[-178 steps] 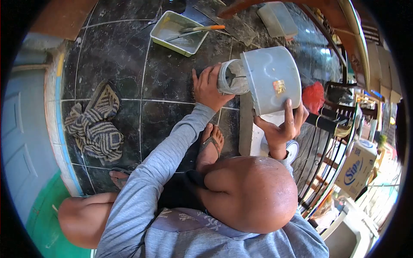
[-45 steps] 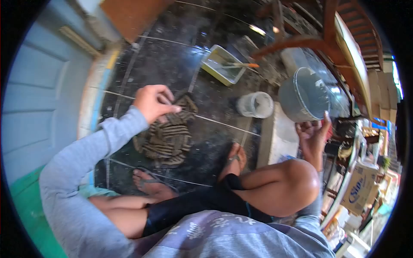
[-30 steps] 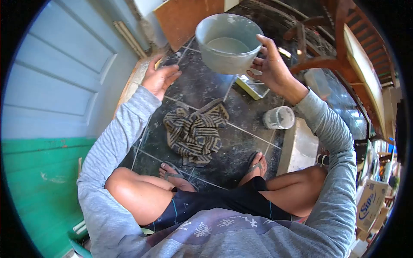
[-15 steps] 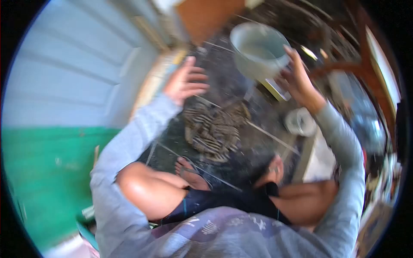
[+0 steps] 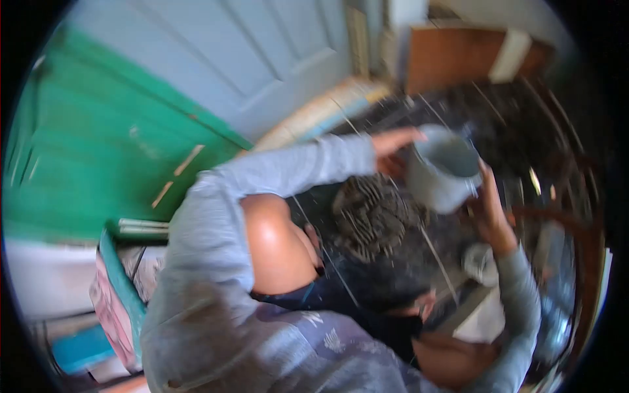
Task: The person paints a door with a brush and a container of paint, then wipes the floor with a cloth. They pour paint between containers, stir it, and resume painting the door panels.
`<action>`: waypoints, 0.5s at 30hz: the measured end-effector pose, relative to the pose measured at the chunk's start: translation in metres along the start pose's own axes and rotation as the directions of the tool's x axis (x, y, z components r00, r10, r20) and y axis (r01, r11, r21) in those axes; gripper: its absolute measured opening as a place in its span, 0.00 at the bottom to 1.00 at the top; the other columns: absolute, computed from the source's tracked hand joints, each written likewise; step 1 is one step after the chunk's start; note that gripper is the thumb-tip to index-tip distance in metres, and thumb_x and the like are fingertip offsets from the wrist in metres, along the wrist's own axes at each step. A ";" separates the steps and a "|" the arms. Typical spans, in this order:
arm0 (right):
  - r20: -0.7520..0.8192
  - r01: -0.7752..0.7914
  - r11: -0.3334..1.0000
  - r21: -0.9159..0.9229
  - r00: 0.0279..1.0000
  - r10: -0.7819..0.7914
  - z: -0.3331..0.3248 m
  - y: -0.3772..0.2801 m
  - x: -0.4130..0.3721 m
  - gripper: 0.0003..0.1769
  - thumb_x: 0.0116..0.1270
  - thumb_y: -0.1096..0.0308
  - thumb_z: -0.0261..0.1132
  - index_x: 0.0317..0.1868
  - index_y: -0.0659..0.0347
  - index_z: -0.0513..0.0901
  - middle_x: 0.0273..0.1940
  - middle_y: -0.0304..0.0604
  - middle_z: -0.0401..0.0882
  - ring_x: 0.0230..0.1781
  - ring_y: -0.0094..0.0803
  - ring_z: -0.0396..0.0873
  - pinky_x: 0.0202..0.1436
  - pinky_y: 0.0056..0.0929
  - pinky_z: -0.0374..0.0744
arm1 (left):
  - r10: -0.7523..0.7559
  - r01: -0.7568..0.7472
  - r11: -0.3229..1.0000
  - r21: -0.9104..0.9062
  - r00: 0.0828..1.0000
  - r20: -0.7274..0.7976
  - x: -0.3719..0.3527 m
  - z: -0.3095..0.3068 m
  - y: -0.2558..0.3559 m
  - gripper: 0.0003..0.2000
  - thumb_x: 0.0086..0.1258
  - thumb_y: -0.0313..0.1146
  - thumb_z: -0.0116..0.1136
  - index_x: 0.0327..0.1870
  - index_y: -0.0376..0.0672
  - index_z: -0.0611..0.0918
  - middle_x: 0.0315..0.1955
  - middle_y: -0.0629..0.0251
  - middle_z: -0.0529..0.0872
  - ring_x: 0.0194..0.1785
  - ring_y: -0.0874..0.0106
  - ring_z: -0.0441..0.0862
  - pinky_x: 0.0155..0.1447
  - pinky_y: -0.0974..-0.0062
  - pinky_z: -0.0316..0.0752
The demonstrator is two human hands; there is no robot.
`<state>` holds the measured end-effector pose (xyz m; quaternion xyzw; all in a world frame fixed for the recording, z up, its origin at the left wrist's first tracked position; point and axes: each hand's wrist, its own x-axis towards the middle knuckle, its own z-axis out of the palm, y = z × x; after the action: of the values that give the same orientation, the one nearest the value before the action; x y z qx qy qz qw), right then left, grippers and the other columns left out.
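A pale grey bucket (image 5: pixel 438 187) is held up above the dark tiled floor, tilted so that its mouth faces partly toward me. My left hand (image 5: pixel 395 149) grips its near-left side by the rim, thumb at the edge. On the opposite side my right hand (image 5: pixel 490 208) has its fingers around the wall. Motion blur softens both hands, and the bucket hides some of the fingers. Below and left of the bucket, a crumpled striped cloth (image 5: pixel 373 219) lies on the floor in front of my feet.
A green and pale blue panelled wall (image 5: pixel 216 85) rises on the left. A brown board (image 5: pixel 458 62) stands at the back. A round whitish container (image 5: pixel 480 263) sits by my right forearm. A teal tub (image 5: pixel 121 281) with pink cloth is at lower left.
My left hand, apart from the bucket and spread before, has come onto its side. The bucket has tilted between both hands. My view has turned left.
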<state>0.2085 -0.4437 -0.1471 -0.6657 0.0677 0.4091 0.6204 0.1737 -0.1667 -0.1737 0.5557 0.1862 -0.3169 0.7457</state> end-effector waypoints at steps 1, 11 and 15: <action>-0.040 -0.053 0.998 0.021 0.998 0.054 0.004 -0.006 -0.005 0.56 0.56 0.20 0.55 0.75 0.51 0.62 0.48 0.47 0.82 0.49 0.35 0.75 0.55 0.42 0.67 | -0.029 0.031 0.999 -0.042 0.998 0.051 -0.007 0.000 0.004 0.49 0.54 0.66 0.66 0.76 0.53 0.61 0.68 0.39 0.66 0.66 0.42 0.71 0.62 0.47 0.75; 0.073 -0.016 0.999 -0.038 0.997 0.019 -0.041 -0.015 0.014 0.64 0.58 0.13 0.30 0.71 0.64 0.67 0.51 0.59 0.85 0.57 0.44 0.78 0.71 0.57 0.54 | 0.176 -0.179 0.973 -0.146 0.984 -0.034 -0.022 0.009 0.032 0.56 0.55 0.67 0.64 0.68 0.21 0.58 0.53 0.44 0.74 0.54 0.53 0.82 0.57 0.56 0.82; -0.143 0.136 0.774 -0.619 0.949 -0.281 -0.115 0.001 0.056 0.46 0.63 0.25 0.52 0.58 0.61 0.82 0.45 0.52 0.87 0.57 0.41 0.79 0.59 0.51 0.73 | 0.231 -0.256 0.940 -0.226 0.964 -0.132 -0.038 0.001 0.058 0.55 0.57 0.67 0.64 0.68 0.23 0.58 0.58 0.41 0.70 0.56 0.49 0.81 0.63 0.49 0.78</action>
<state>0.2975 -0.5223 -0.1954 -0.8734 -0.0697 0.2589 0.4066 0.1847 -0.1474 -0.1083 0.4954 0.1918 -0.1679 0.8305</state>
